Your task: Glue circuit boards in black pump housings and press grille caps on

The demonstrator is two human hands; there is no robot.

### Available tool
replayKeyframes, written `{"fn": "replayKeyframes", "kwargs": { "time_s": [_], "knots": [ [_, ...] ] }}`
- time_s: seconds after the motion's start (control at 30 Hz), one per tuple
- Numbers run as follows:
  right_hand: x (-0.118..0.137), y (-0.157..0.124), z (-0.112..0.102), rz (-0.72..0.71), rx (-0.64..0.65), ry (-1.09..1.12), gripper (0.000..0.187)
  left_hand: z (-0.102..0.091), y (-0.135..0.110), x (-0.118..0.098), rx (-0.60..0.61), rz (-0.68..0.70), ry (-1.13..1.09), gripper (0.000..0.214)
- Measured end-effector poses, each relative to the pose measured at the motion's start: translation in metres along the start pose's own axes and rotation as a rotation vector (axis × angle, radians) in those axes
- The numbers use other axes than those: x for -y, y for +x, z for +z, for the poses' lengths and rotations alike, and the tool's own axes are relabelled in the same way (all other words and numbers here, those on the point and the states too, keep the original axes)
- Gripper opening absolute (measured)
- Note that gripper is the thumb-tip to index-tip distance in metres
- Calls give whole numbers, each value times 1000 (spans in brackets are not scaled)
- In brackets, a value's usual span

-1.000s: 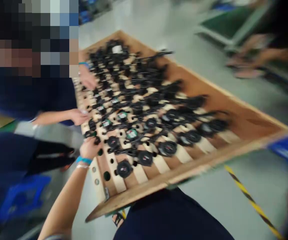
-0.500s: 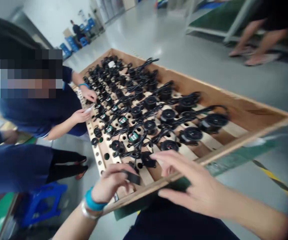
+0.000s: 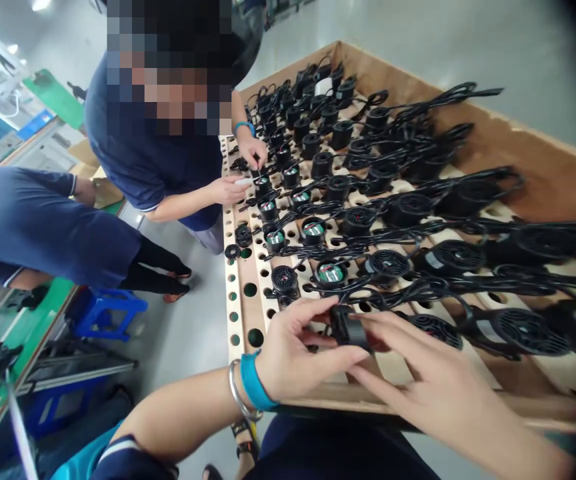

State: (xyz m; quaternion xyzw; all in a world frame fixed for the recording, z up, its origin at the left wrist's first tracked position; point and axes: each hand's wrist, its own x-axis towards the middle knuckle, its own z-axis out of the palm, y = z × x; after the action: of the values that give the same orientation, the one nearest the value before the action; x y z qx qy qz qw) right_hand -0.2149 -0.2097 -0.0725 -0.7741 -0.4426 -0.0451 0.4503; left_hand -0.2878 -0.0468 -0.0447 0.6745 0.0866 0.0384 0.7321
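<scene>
Above the near edge of the wooden tray (image 3: 478,393), a black round plastic housing (image 3: 351,331) is held between both of my hands. My left hand (image 3: 293,353) is closed around its left side, a teal band and a silver bangle on the wrist. My right hand (image 3: 428,367) grips it from the right, fingers on top and thumb below. Just beyond my hands stand black housings with slotted grille tops (image 3: 388,265) and black cables (image 3: 418,291). Some housings are uncapped and show a green circuit board (image 3: 331,272).
To the left of the tray, a co-worker's hands (image 3: 231,190) work over the housings with a small white item. Another person (image 3: 53,220) bends over a green-topped bench, near a blue stool (image 3: 108,317). Wooden strips with round holes (image 3: 233,300) line the tray's left side.
My right hand has come from apart onto the black round housing, which my left hand has lifted from the tray's near corner. My view has turned leftward and closer.
</scene>
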Motion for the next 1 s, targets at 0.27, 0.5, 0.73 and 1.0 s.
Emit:
{"fn": "replayKeyframes", "kwargs": {
  "time_s": [0.27, 0.5, 0.73, 1.0],
  "knots": [
    [-13, 17, -2, 558, 238, 546, 33, -28, 19, 19, 36, 398, 576, 53],
    [-99, 64, -20, 28, 267, -260, 39, -56, 63, 30, -16, 314, 841, 47],
    [-154, 68, -4, -85, 439, -367, 42, -55, 72, 49, 10, 285, 1007, 44],
    [-157, 72, -9, 27, 531, -219, 43, -49, 73, 55, 61, 357, 1075, 44]
  ]
}}
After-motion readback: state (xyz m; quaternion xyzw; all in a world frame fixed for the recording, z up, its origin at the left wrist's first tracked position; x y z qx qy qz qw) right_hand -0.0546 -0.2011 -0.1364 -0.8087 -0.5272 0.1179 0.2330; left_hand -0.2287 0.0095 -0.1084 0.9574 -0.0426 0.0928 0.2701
